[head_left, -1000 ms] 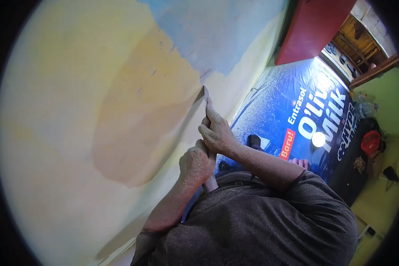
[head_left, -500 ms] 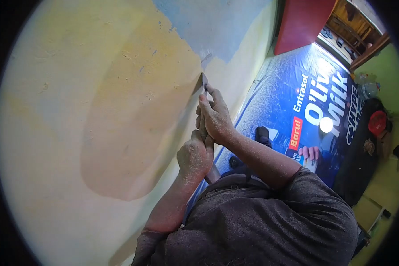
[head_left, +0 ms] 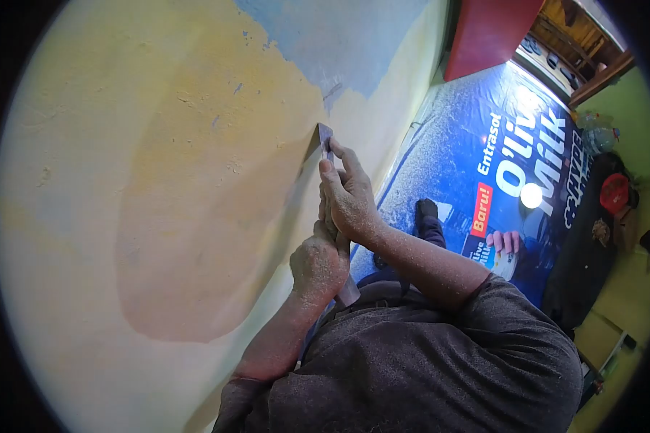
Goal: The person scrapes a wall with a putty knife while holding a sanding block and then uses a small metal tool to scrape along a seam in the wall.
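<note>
A metal scraper point(head_left: 325, 136) has its blade tip at the painted wall point(head_left: 195, 238), just below the pointed lower end of a blue-grey patch point(head_left: 339, 43). My right hand point(head_left: 351, 200) is wrapped round the scraper near the blade, with fingers stretched along it. Lower down, my left hand point(head_left: 318, 265) grips the handle, whose end sticks out below the fist. Both hands and forearms are dusty. Small chips and rough spots mark the yellowish paint left of the blade.
A blue printed banner point(head_left: 440, 144) covers the floor at the right, with pale dust on it. Beyond are a red panel point(head_left: 487, 36), a plastic bottle point(head_left: 601, 138), a red round object point(head_left: 614, 193) and a dark long item point(head_left: 581, 278). One foot point(head_left: 427, 209) stands on the banner.
The blade has shifted slightly left and down and turned to show more of its flat face. More of the handle end shows below my left hand.
</note>
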Tool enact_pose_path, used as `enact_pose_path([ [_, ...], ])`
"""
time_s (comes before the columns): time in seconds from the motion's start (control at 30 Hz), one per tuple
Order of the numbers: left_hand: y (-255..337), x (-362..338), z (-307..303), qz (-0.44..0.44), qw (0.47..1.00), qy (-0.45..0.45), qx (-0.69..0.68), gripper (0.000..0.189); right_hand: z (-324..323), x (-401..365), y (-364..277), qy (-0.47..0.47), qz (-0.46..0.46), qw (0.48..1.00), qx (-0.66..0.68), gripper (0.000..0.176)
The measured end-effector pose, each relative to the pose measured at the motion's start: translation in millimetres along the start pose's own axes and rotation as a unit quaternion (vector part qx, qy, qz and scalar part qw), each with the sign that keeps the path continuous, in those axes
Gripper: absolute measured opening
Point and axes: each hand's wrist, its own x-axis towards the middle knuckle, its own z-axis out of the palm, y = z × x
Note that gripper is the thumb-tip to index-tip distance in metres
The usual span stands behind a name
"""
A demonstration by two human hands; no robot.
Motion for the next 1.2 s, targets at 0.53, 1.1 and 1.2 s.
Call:
enact_pose_path([
  [0.53, -2, 7, 4, 0.028, 0.998, 0.045, -0.016, 0.054, 1, 7, -13, 0.027, 0.012, 0.999, 0.038, 0.062],
  [1.1, 10, 7, 7, 0.053, 0.996, 0.065, 0.003, 0.055, -6, 4, -17, -0.011, -0.063, 0.998, -0.007, 0.071],
  [1.2, 3, 11, 7, 0.057, 0.997, 0.058, 0.008, 0.054, -7, 8, -21, -0.025, -0.023, 0.999, 0.005, 0.078],
])
